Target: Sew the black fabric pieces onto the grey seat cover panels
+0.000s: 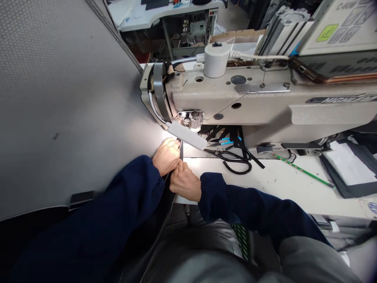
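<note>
the grey fabric hangs over the worktop's left end, its right border running beneath the hands. the left hand lies on that border with fingers bent; whether it pinches or merely presses, i cannot tell. a black strip runs along the border, toward the needle area. the right hand, just beside the left, is clamped on the strip near the worktop's front edge. above them slants the lamp, lit, on the sewing machine. right of it lie blue snips and, nearer the front edge, black scissors. a green pencil lies farther right, then white paper on dark cloth by the right end.
</note>
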`<state>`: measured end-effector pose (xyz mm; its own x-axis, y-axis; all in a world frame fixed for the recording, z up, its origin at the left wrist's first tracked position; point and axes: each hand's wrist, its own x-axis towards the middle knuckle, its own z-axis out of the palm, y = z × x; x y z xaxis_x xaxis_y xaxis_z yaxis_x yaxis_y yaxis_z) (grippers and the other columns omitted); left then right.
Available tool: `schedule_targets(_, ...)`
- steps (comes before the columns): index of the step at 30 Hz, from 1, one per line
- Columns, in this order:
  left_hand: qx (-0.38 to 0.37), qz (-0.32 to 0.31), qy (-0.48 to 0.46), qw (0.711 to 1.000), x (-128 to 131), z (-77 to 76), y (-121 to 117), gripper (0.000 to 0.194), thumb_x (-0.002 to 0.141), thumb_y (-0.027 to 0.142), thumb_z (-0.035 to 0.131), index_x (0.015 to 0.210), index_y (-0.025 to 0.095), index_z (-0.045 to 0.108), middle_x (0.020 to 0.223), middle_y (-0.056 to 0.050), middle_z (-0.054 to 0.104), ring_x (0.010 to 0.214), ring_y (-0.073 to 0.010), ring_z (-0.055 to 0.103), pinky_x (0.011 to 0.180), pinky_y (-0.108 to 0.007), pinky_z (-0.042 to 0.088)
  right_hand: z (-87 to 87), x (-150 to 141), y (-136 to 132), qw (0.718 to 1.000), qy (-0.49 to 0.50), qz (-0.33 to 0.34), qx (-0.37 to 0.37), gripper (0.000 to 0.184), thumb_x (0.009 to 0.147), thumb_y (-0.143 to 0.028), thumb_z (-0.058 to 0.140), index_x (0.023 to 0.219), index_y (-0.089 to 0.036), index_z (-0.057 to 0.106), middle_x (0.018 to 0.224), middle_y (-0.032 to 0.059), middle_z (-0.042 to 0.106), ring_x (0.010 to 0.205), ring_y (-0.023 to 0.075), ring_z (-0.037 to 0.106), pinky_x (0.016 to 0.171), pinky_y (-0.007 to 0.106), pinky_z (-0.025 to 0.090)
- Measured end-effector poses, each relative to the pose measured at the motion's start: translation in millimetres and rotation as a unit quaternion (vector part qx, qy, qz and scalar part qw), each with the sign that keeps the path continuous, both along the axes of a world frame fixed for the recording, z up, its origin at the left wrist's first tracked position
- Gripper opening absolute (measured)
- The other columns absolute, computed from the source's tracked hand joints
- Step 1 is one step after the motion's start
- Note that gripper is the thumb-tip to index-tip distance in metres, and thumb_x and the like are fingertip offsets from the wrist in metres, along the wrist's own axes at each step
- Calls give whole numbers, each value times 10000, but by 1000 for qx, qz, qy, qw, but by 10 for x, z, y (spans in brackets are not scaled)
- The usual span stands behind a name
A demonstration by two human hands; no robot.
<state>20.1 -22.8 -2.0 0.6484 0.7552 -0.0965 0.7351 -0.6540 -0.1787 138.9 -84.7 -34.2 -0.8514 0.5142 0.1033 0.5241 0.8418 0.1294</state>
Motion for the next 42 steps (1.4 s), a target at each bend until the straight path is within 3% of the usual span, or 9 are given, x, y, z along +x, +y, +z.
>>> schedule_targets(4,-12,5,-11,1000,-18,-1,-13,204,804,156,470,806,92,664,888,-148,641,990,-280,566,957,-446,394,37,-13,6,1000,-2,-10,-3,250,847,-60,463,941,29,677,988,337,642,877,365,629,574,390,395)
schedule_targets(10,-20,26,-49,998,-28,-46,75,224,805,164,448,805,114,666,849,-133,650,963,-273,583,939,-433,401,38,-37,133,999,15,-9,-43,185,789,-15,488,752,-38,667,755,228,651,707,297,608,532,354,362)
schedule_targets(14,-22,63,-76,995,-27,-72,118,226,778,157,459,831,106,673,901,-143,662,1033,-277,571,970,-417,401,-21,-16,214,999,25,2,-31,181,809,-38,495,780,-38,673,809,246,663,771,313,611,593,418,405)
schedule_targets(18,-23,74,-110,991,-79,-37,-95,239,725,167,505,903,105,652,1164,-162,613,1198,-282,486,1056,-412,368,-20,32,-87,1000,19,-9,22,238,847,-114,505,974,8,665,1044,300,643,980,367,595,842,578,370)
schedule_targets(22,-49,75,-105,990,-223,33,-509,352,649,131,522,988,114,618,1413,-130,445,1328,-254,369,1120,-400,326,-2,30,-563,996,83,16,12,354,888,-217,488,1153,8,555,1110,292,620,1039,353,579,968,590,278)
schedule_targets(26,-54,67,-48,995,-364,31,-766,307,742,73,447,986,113,630,1473,-105,381,1381,-235,306,1135,-426,311,-63,-71,-691,969,205,123,-56,198,936,-183,391,1010,-119,564,849,112,647,779,209,593,763,411,410)
schedule_targets(28,-49,48,-33,997,-388,0,-776,266,805,82,432,959,103,649,1481,-113,364,1392,-238,291,1142,-427,307,-125,-164,-649,956,231,164,-73,207,935,-165,372,843,-154,558,736,54,601,673,174,556,632,337,383)
schedule_targets(37,-109,16,-8,994,-223,-2,-534,232,835,157,512,824,95,735,1358,-172,504,1327,-304,396,1169,-476,240,-361,-464,-450,945,178,246,-125,240,849,-99,447,668,-171,587,586,33,622,531,166,536,492,303,324)
schedule_targets(42,-158,15,-64,985,-205,110,-491,348,845,81,389,952,121,718,1312,-96,564,1289,-209,459,1195,-455,178,-292,-419,-363,939,189,272,-95,195,831,-132,473,699,-164,613,566,32,613,560,184,583,498,321,355)
